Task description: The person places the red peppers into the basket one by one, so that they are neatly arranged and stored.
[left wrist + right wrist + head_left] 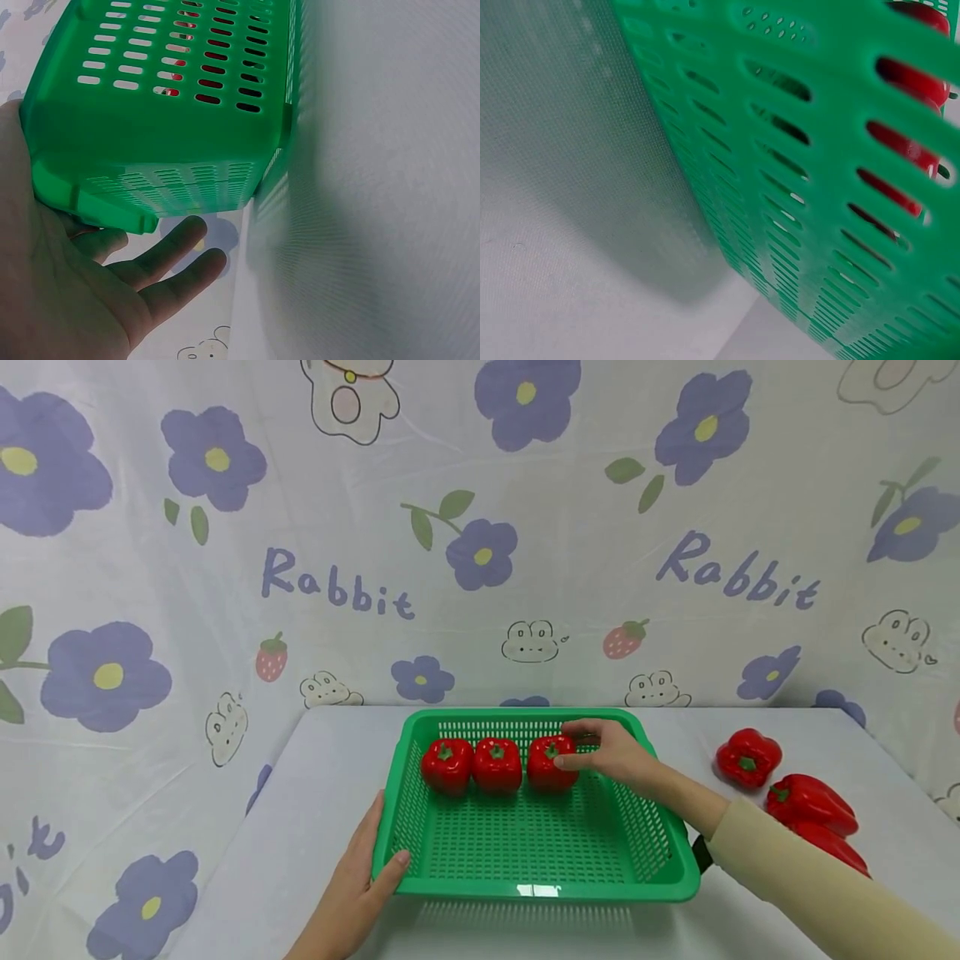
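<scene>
Gripping the top of a glossy red, blocky bell pepper with a green stem: right hand, thumb in front, fingers behind. Pepper sits inside a rectangular green slotted plastic basket, near its back wall, right of centre. Two similar red peppers, left and middle, stand side by side to its left; a narrow gap separates the middle one from the held one. Left hand holds the basket at its front-left corner, thumb over the rim; in the left wrist view, fingers spread outside the wall. Basket occupies the middle of the white tabletop. Near the tabletop's right edge: one loose red pepper, beyond the basket's right rim, plus two longer red peppers lying nearer the front, one partly hidden by the beige sleeve. Behind: white cloth printed with purple flowers.
</scene>
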`<state>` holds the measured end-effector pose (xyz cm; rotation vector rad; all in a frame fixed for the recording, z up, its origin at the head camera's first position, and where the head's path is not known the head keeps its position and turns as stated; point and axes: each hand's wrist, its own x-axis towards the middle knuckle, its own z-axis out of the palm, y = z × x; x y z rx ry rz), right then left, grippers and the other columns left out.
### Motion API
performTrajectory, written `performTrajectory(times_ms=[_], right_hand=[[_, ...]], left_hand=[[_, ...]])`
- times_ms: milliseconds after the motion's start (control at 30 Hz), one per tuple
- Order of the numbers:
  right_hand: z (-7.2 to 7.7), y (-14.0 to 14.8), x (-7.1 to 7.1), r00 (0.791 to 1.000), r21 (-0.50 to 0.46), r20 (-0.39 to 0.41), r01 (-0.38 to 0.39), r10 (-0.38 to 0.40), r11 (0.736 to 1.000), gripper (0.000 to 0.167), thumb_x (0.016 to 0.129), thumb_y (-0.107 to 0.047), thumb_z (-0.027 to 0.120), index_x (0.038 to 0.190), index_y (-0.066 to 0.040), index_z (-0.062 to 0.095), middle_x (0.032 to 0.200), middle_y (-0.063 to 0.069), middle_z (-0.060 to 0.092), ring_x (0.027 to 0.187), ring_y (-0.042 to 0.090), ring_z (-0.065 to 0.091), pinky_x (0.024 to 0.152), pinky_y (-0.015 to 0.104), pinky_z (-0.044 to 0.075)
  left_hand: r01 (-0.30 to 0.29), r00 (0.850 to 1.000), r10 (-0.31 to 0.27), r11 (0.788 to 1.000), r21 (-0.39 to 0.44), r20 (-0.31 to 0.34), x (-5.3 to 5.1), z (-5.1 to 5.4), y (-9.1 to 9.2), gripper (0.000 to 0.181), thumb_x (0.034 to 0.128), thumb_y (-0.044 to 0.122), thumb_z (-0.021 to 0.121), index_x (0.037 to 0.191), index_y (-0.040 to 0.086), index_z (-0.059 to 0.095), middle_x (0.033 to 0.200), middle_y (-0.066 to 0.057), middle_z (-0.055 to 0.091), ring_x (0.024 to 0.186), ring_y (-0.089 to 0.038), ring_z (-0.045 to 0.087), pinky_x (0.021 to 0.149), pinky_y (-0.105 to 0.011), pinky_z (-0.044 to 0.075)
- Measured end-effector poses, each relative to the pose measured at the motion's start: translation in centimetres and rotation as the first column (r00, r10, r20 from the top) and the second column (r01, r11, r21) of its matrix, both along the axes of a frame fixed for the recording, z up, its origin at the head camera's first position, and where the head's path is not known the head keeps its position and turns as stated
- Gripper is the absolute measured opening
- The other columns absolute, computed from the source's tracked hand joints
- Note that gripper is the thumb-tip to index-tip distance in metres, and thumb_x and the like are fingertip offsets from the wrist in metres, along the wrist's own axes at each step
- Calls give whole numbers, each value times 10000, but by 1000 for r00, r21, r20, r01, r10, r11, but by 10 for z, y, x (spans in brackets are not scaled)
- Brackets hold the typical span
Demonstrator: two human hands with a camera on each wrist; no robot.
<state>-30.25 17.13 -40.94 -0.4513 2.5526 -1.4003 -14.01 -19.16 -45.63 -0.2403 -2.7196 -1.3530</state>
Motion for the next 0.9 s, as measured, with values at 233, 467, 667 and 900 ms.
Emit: performTrajectory(times_ms=[233,467,667,900], right_hand=[[-1,1,-1,1000,7,-5,13,-12,1000,691,918,-246,801,1482,39,519,1430,225,620,1338,394,573,1086,533,518],[1,0,1,1000,-17,-9,10,-10,1000,683,921,-244,800,1474,46,524,1419,224,626,1330,386,577,1082,528,519],[0,1,1,1000,-23,-16,9,-10,1000,669,923,-245,800,1465,45,535,1406,221,635,1324,388,580,1082,535,516],[-1,1,0,1000,-2,-19,23,-23,1000,665,923,-257,801,1461,40,545,1399,215,645,1323,384,586,1087,536,512]], left_hand=[[-9,999,9,1000,-1,32,-1,1,0,806,1081,423,521,1694,159,70,1749,-102,168,1600,-356,204,1240,-645,244],[-6,1000,6,1000,0,28,0,2,0,799,1084,409,519,1694,162,67,1749,-105,168,1601,-360,202,1239,-644,245],[-7,1000,8,1000,-7,25,1,3,1,798,1085,407,517,1692,145,72,1747,-118,169,1598,-375,203,1235,-652,243],[-12,1000,13,1000,-10,22,2,3,1,797,1085,408,519,1691,131,80,1744,-125,175,1596,-377,206,1235,-648,242]])
